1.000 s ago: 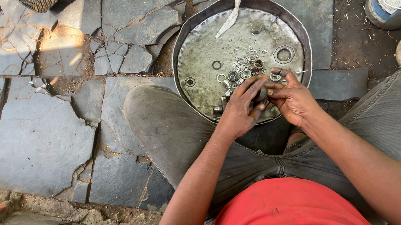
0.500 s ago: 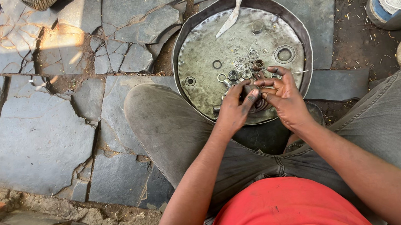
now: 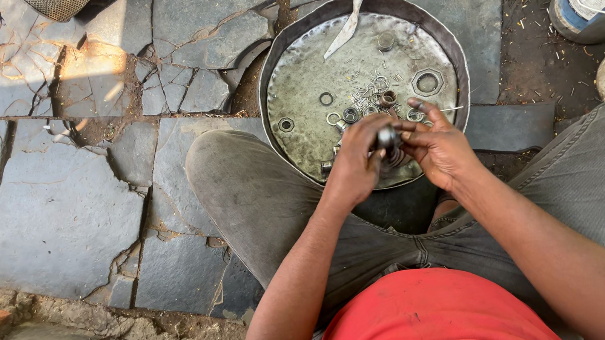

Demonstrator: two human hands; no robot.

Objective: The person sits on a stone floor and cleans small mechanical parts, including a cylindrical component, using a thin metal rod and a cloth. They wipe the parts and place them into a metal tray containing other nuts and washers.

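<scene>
At frame centre, the left hand [image 3: 353, 163] and right hand [image 3: 438, 148] both pinch a small dark metal part [image 3: 387, 137] over the round grey metal pan [image 3: 290, 57].

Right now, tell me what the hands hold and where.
Both hands, left hand and right hand, pinch a small metal part between their fingertips, over the pan. Exact grip spot is unclear.

We list our own body as follows. Torso: a plain red cloth shirt [image 3: 429, 319], short enough in the sleeve that both forearms show bare. Legs: loose grey-olive fabric trousers [image 3: 259, 190], dusty and creased, with seams along the thighs. Our left hand [image 3: 353, 164] and our right hand [image 3: 438, 151] are bare, without gloves, rings or a watch; the fingertips look grimy.
</scene>
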